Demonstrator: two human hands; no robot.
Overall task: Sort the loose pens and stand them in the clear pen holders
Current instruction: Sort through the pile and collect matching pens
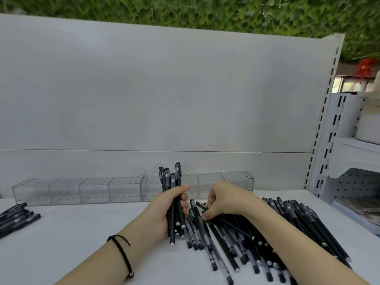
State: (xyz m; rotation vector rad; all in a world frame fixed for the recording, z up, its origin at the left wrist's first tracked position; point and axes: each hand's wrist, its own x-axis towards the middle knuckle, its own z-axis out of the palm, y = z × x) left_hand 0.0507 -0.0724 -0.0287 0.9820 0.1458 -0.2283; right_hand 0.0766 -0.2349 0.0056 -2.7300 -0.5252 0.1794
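Few black pens lie front-left of the clear pen holders. Left grip clutches a matte black bundle upright, caps up, right in front of them. Right grip pinches one pen in the big pile fanned out front-right.

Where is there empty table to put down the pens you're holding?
The bare table between the small pen pile at the left and the left hand, before the clear holders. Crowded: loose pens under and beside the right hand.
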